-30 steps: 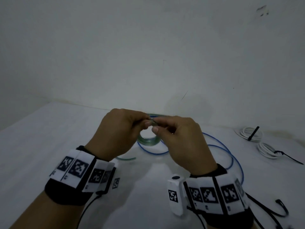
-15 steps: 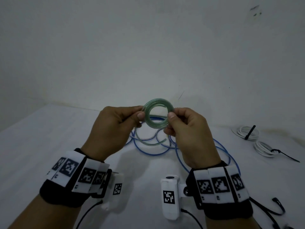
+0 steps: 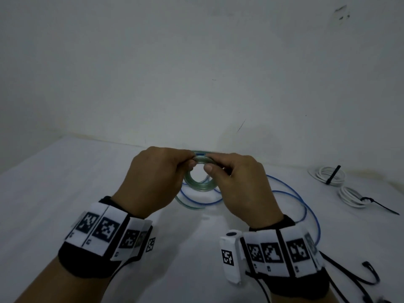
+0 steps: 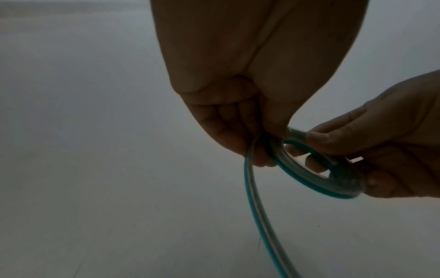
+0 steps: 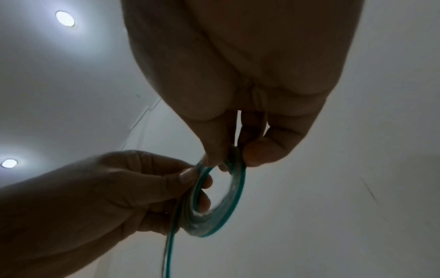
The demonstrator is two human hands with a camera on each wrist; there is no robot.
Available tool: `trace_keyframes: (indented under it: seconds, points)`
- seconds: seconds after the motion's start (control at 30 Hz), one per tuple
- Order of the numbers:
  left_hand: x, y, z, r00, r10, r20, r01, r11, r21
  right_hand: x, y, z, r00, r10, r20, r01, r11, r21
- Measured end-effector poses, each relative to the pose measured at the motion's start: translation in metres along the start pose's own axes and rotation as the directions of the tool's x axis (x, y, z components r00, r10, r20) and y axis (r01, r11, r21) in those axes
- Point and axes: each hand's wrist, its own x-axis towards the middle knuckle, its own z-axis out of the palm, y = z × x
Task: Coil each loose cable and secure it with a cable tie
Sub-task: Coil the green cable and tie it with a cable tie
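Gripping the green cable coil (image 3: 199, 184) between left hand (image 3: 156, 180) and right hand (image 3: 238, 184), we pinch opposite sides so its loops stay stacked; below, its tail (image 4: 256, 216) hangs unwound.

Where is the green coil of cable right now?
In the head view the green coil is centre frame, held off the table between the left hand and right hand, above the loose blue cable.
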Motion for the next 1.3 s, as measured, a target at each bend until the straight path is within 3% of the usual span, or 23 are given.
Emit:
trace_keyframes:
  seconds: [0.07, 0.17, 0.23, 0.3, 0.37, 0.43, 0.53, 0.6, 0.7, 0.8, 0.97, 1.03, 1.1, 1.2, 1.3]
  points:
    - [0.001, 0.003, 0.001, 0.999, 0.010, -0.039, -0.013, 0.997, -0.080, 0.000, 0.003, -0.002, 1.000, 0.002, -0.023, -0.001, 0.998, 0.055]
    - [0.002, 0.003, -0.001, 0.992, -0.064, -0.111, 0.034, 0.967, -0.251, 0.004, 0.009, -0.002, 0.989, 0.114, -0.096, -0.081, 0.951, 0.300]
    - [0.001, 0.003, 0.000, 0.984, -0.162, -0.080, 0.119, 0.913, -0.389, 0.006, 0.008, 0.001, 0.963, 0.262, -0.060, -0.189, 0.820, 0.540]
    - [0.002, 0.006, 0.001, 0.964, -0.264, -0.036, 0.204, 0.819, -0.536, 0.006, 0.003, 0.006, 0.929, 0.363, 0.080, -0.299, 0.601, 0.742]
    - [0.003, 0.006, 0.001, 0.942, -0.337, -0.005, 0.265, 0.750, -0.606, 0.006, 0.001, 0.013, 0.905, 0.379, 0.196, -0.371, 0.472, 0.800]
    - [0.004, 0.002, -0.003, 0.946, -0.324, -0.004, 0.268, 0.789, -0.553, 0.005, 0.003, 0.016, 0.906, 0.354, 0.231, -0.395, 0.517, 0.759]
    - [0.002, -0.008, -0.006, 0.987, -0.158, -0.038, 0.142, 0.952, -0.273, 0.002, 0.007, 0.014, 0.959, 0.260, 0.111, -0.282, 0.841, 0.462]
    - [0.002, -0.009, -0.005, 0.997, -0.070, -0.028, 0.065, 0.988, -0.143, 0.001, 0.006, 0.010, 0.988, 0.153, 0.034, -0.156, 0.957, 0.246]
    - [0.002, -0.005, -0.003, 0.999, -0.039, -0.034, 0.033, 0.986, -0.164, 0.000, 0.004, 0.007, 0.996, 0.084, -0.034, -0.075, 0.977, 0.202]
    - [0.003, -0.002, -0.005, 0.985, -0.139, -0.099, 0.103, 0.946, -0.307, 0.002, 0.006, 0.007, 0.983, 0.157, -0.096, -0.118, 0.938, 0.324]
    - [0.003, 0.003, -0.005, 0.936, -0.334, 0.115, 0.333, 0.725, -0.602, 0.004, 0.004, 0.014, 0.937, 0.350, 0.013, -0.275, 0.713, 0.645]
    - [0.003, 0.004, -0.005, 0.931, -0.344, 0.119, 0.341, 0.708, -0.619, 0.004, 0.005, 0.017, 0.926, 0.370, 0.072, -0.319, 0.668, 0.673]
    - [0.002, 0.001, -0.005, 0.942, -0.320, 0.097, 0.319, 0.775, -0.546, 0.003, 0.008, 0.018, 0.933, 0.341, 0.112, -0.336, 0.718, 0.610]
    - [0.001, -0.003, -0.006, 0.973, -0.217, 0.081, 0.232, 0.924, -0.305, 0.001, 0.011, 0.014, 0.972, 0.225, 0.059, -0.232, 0.916, 0.327]
    - [0.002, -0.002, -0.002, 0.983, -0.183, 0.033, 0.185, 0.945, -0.269, 0.001, 0.009, 0.011, 0.993, 0.117, 0.007, -0.115, 0.959, 0.259]
